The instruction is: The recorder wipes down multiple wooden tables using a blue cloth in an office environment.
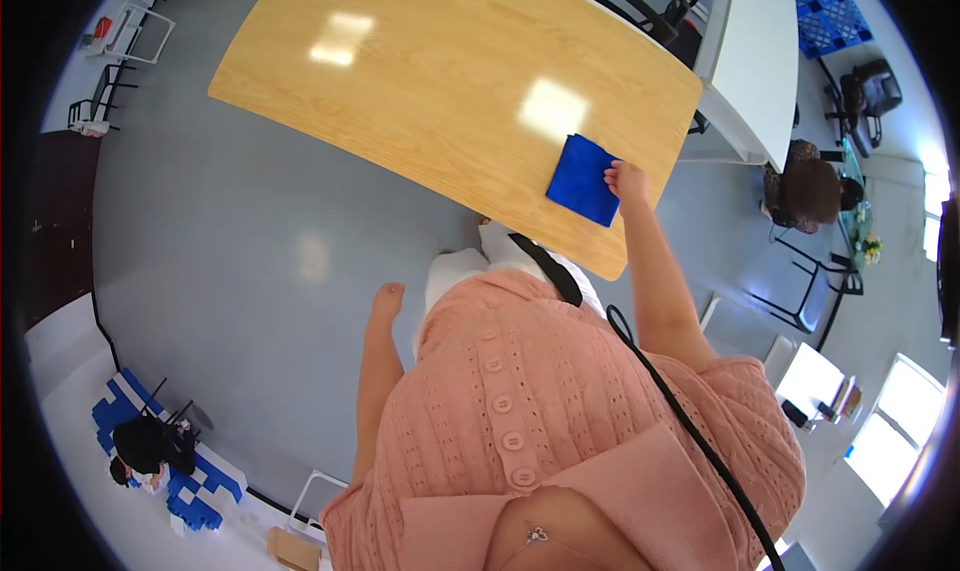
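A folded blue cloth (pixel 581 179) lies flat near the right end of the wood-grain table (pixel 420 83). My right hand (pixel 628 183) is at the cloth's right edge, fingers curled onto it; the thumb's grip is mostly hidden. Down at my side, over the grey floor, hangs my left hand (pixel 388 299). It touches nothing that I can see, and its fingers are too foreshortened to make out.
The table's near edge is right in front of my legs. A white table (pixel 754 68) adjoins its right end, with a black chair (pixel 682 1) behind. A person (pixel 810 185) sits at the far right; another person (pixel 154 443) is at lower left. A black cable (pixel 697 428) crosses my shirt.
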`<state>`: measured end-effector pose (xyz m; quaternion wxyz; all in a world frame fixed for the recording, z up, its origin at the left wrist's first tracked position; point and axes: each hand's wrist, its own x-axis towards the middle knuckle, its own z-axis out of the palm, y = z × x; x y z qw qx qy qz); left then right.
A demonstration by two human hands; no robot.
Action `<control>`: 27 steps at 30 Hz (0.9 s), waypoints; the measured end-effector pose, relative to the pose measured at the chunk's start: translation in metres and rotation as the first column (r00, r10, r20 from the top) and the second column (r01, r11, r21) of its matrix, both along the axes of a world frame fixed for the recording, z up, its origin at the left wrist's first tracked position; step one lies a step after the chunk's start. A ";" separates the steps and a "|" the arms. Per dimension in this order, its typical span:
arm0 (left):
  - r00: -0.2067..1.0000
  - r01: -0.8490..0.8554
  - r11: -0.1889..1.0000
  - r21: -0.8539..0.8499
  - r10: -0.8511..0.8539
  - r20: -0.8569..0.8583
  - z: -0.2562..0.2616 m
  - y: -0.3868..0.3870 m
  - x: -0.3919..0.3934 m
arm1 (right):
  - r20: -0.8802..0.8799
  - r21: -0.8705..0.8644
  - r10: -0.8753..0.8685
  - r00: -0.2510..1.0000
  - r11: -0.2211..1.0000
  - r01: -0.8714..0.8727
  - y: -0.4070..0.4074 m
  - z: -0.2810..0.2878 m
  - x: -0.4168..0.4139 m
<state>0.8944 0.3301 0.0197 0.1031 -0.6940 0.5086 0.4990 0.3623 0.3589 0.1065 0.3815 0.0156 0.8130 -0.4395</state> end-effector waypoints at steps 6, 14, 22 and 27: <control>0.976 -0.045 0.979 -0.198 0.001 -0.218 0.040 -0.032 -0.059 | -0.589 0.422 0.643 0.489 0.761 -0.493 0.009 -0.012 0.043; 0.992 0.123 0.991 -0.053 -0.124 -0.016 0.026 -0.015 -0.003 | -0.646 0.554 0.630 0.431 0.775 -0.303 0.007 -0.019 0.046; 0.999 0.044 0.998 -0.044 -0.043 0.019 0.033 -0.035 0.050 | -0.514 0.668 0.543 0.664 0.739 -0.087 -0.039 -0.038 0.095; 0.999 0.030 0.997 -0.077 -0.033 -0.037 0.040 -0.078 0.080 | -0.512 0.685 0.669 0.539 0.697 -0.214 -0.086 -0.042 0.159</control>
